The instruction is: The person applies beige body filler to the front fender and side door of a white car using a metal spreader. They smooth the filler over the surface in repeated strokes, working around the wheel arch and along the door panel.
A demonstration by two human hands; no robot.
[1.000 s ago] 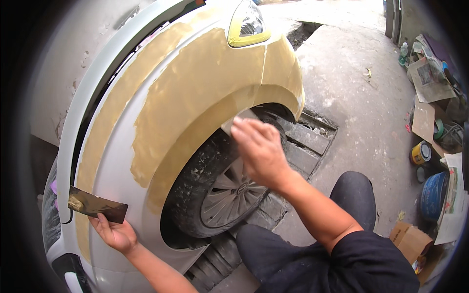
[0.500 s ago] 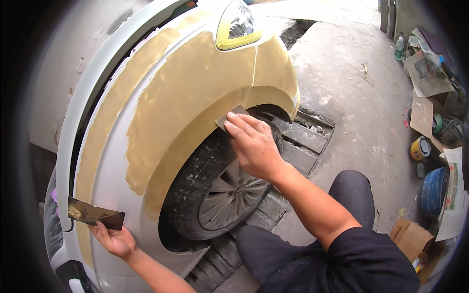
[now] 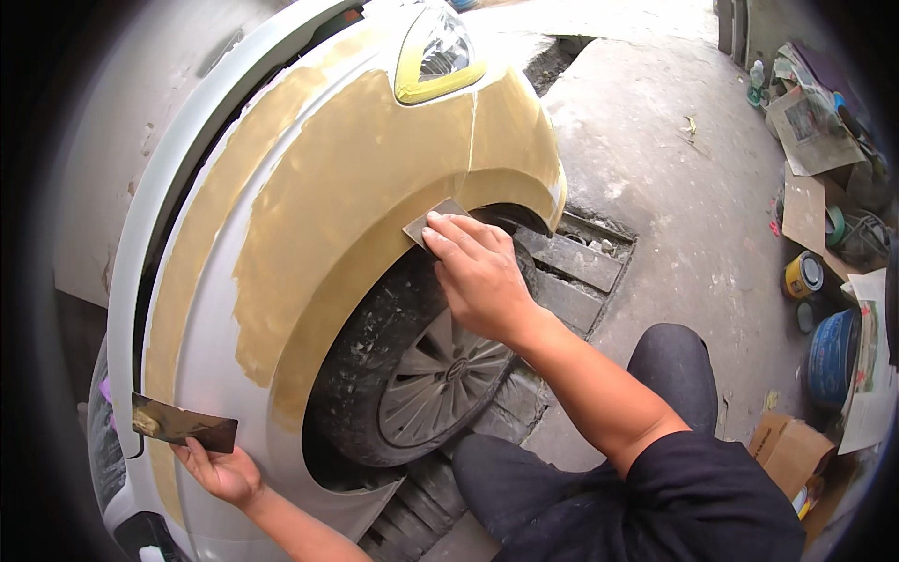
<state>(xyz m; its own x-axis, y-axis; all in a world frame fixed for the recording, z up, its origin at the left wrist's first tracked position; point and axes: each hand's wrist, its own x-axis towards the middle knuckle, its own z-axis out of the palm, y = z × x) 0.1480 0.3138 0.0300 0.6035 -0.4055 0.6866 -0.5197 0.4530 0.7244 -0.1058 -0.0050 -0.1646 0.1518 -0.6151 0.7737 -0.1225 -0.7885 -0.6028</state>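
A car fender (image 3: pixel 318 187) in white carries broad patches of tan body filler. My right hand (image 3: pixel 482 272) grips a small flat grey filler spreader (image 3: pixel 433 221), its blade laid against the tan rim of the wheel arch above the tyre (image 3: pixel 361 375). At the lower left, my left hand (image 3: pixel 223 471) holds a dark rectangular plate (image 3: pixel 183 421) by its edge, thumb on top. A lump of tan filler sits on that plate's left end. Yellow masking tape (image 3: pixel 440 86) frames the headlight (image 3: pixel 445 51) at the far end of the fender.
Along the right side lie a yellow tin (image 3: pixel 803 275), a blue bucket (image 3: pixel 832 356), a cardboard box (image 3: pixel 788 454) and newspapers (image 3: pixel 815 131). A slatted grating (image 3: pixel 571 262) is set in the concrete floor by the wheel. My knees are bent close to the wheel.
The view has shifted slightly, so the fender sits a little further left. My right hand stays at the arch rim with the spreader. The left hand still holds the plate, slightly lower in view.
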